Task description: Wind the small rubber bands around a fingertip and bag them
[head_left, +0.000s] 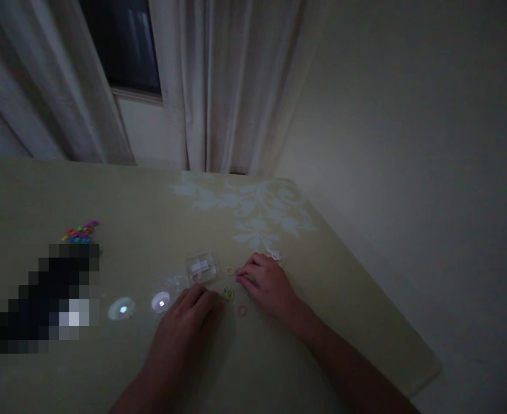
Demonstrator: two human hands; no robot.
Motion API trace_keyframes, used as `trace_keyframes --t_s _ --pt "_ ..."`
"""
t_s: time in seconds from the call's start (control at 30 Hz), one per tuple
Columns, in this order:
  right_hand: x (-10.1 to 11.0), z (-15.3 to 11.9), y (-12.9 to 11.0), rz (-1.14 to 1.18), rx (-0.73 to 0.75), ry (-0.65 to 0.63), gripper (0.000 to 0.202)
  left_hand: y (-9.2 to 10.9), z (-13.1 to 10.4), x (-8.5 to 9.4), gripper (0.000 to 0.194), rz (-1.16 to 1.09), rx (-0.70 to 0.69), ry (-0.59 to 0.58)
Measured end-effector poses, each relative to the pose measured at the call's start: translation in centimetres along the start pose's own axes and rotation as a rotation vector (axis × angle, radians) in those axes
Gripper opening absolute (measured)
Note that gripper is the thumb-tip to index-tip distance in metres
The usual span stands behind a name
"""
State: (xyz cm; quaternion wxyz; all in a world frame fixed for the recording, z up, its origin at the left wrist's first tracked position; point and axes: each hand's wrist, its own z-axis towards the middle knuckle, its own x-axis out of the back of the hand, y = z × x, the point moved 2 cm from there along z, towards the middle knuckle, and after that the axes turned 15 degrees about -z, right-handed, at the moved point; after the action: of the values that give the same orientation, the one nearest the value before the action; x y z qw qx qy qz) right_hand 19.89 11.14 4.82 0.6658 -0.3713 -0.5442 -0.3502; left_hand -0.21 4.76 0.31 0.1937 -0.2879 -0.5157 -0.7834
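Observation:
On the table, my right hand [267, 283] pinches a small pale purple band [238, 275] between thumb and fingertips; its exact shape is hard to make out. My left hand [193, 310] rests with loosely bent fingers beside a clear plastic box [212, 270], its fingertips partly hidden. Inside the box are whitish pieces and a pinkish ring [195, 277]. Between the hands lie green bands [226, 294] in a small cluster, a yellow ring [230, 271] and a pink ring [242, 311]. A small white item [273, 253] sits just beyond my right hand.
Several brightly coloured small pieces [80, 233] lie in a heap at the left, beside a blurred-out dark area. Light reflections show on the table [141, 230], which has a pale floral pattern. Curtains [236, 86] hang behind, and a wall [408, 172] borders the right side.

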Motion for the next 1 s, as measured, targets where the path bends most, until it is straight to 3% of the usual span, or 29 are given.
trace_keyframes --t_s 0.13,0.27,0.43,0.63,0.87,1.0 --pt "-0.8 -2.1 -1.0 0.188 -0.016 0.052 0.018 -0.2 -0.1 -0.4 0.023 -0.083 0.136 -0.043" --pt "-0.9 -2.7 0.3 0.201 -0.056 0.079 0.007 -0.9 -0.1 -0.3 0.023 -0.162 0.162 -0.047" --pt "-0.7 -2.6 3.5 0.245 -0.147 0.054 0.008 -1.4 -0.3 -0.2 0.023 -0.277 0.125 -0.006" --pt "-1.2 -2.9 3.2 0.315 -0.146 0.026 0.008 -1.2 -0.6 0.1 0.016 -0.250 0.040 0.082" --pt "-0.9 -3.0 2.9 0.357 -0.083 -0.052 0.009 -1.9 -1.3 -0.1 0.019 -0.172 -0.027 0.023" --pt "-0.4 -3.4 2.7 0.286 0.003 -0.149 0.008 -1.0 -1.6 -0.7 0.025 -0.095 -0.158 -0.091"
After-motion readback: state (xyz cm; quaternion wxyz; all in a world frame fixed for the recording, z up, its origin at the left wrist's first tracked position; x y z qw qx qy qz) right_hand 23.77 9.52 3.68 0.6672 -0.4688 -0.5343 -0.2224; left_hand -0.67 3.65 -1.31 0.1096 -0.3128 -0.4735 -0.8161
